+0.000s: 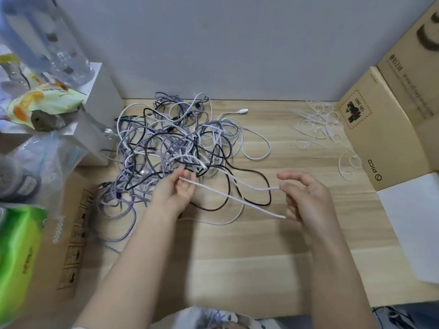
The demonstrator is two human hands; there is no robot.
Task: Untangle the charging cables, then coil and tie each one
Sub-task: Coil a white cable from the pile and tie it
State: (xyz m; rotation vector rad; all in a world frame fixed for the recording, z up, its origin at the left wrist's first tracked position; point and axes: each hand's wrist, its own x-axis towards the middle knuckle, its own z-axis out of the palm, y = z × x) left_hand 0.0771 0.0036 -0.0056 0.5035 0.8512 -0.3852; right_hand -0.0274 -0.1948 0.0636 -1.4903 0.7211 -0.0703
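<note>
From my feed I see a light wood-grain bench running up to a plain grey wall at the far side. On the right a brown cardboard box stands against the bench edge, with a white sheet lying near it. On the left sit a white box, clear plastic bags, a green packet and a flat cardboard carton. The light is soft and even.
</note>
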